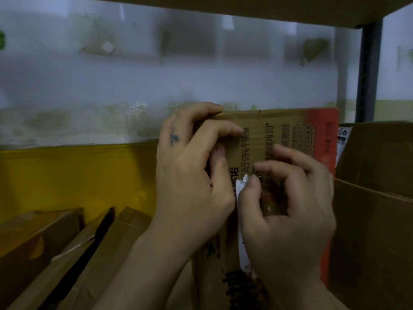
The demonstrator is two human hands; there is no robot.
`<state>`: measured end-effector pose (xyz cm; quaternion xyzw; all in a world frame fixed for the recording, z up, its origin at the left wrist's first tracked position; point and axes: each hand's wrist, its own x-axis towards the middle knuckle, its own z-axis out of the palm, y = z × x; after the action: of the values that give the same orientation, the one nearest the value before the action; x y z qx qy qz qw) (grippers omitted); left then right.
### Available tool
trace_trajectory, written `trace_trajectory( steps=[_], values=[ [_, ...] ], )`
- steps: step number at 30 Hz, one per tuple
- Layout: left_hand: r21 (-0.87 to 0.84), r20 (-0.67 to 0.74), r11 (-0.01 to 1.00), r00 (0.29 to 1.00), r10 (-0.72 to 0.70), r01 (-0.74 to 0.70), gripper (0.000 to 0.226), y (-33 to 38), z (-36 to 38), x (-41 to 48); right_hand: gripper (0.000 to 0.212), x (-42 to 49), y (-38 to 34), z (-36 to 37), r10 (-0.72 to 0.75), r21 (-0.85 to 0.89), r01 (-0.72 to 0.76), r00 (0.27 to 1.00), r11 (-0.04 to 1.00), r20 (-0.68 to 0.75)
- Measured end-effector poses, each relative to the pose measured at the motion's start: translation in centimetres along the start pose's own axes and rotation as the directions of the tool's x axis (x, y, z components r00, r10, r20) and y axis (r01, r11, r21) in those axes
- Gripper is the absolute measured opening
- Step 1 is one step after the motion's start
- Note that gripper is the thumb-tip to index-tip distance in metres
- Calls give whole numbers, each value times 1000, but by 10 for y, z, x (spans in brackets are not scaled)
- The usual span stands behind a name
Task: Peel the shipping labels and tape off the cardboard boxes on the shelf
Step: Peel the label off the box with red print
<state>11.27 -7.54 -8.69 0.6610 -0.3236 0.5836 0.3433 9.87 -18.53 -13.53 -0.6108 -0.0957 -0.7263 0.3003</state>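
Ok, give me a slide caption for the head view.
Left hand steadies the box; right hand pinches a white label strip on it.

- white label strip (243,253) mostly disappears behind the right hand (288,211)
- printed box (279,135): left edge is under the left hand (190,175), bottom is cut off by the frame
- sticker (343,136) at far right is too small to read
- wall (156,74) patches are all blurry, maybe old tape residue
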Motion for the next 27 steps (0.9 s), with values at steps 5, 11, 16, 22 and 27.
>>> trace_trajectory(
  steps=[5, 11, 16, 22, 27],
  values=[
    [6, 3, 1000, 1000, -7, 7, 27, 0, 0, 0, 26, -4, 1, -5, 0, -95, 9, 995, 995, 98],
    [12, -1, 1000, 1000, 1, -1, 27, 0, 0, 0, 16, -7, 4, -9, 21, -63, -12, 989, 998, 144],
    [10, -5, 1000, 1000, -4, 4, 27, -1, 0, -1, 14, -9, 6, -8, -4, -43, 10, 990, 999, 139],
    [17, -15, 999, 999, -32, 32, 29, 3, 3, -1, 10, -9, 9, -4, -23, -32, 28, 992, 999, 122],
    [21, -11, 999, 1000, -27, 27, 29, 2, 2, -1, 10, -6, 11, -3, -26, -8, 28, 989, 1000, 149]
  ],
)
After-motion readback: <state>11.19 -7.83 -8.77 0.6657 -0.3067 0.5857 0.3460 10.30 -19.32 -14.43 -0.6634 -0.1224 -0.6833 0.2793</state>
